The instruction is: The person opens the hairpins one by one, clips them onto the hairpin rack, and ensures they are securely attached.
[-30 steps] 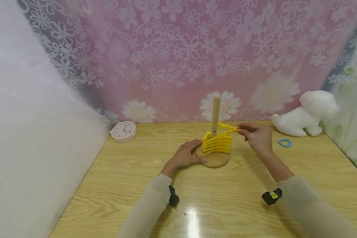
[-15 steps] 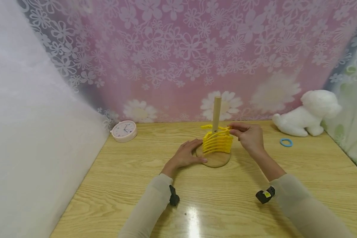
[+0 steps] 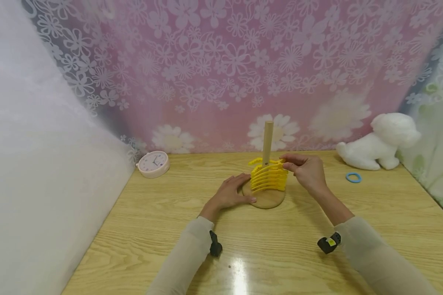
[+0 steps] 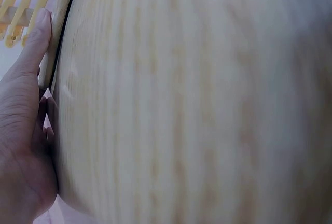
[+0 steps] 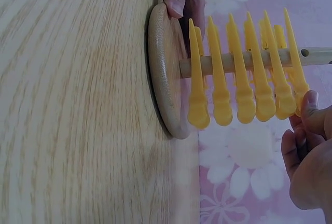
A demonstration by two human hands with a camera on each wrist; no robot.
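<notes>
A wooden peg stand, with an upright dowel (image 3: 268, 141) on a round base (image 3: 267, 200), is on the table. Several yellow plastic pieces (image 3: 267, 180), curved and toothed, are stacked around the dowel above the base. In the right wrist view their pointed tips and rounded ends line up with gaps between them. My right hand (image 3: 308, 172) pinches the topmost yellow piece (image 5: 290, 53) by its right end, between thumb and fingers; this piece lies around the dowel, just below a small hole. My left hand (image 3: 230, 192) holds the base's left rim between thumb and fingers.
A pink clock (image 3: 153, 164) sits at the back left of the table (image 3: 162, 229). At the right are a blue ring (image 3: 353, 177) and a white plush dog (image 3: 380, 141). A flowered pink curtain (image 3: 221, 82) hangs behind; a white wall (image 3: 51, 143) is at left.
My right hand has moved left and slightly down, bringing the top yellow piece from a tilted position beside the dowel down onto the stack. The left hand has stayed on the base.
</notes>
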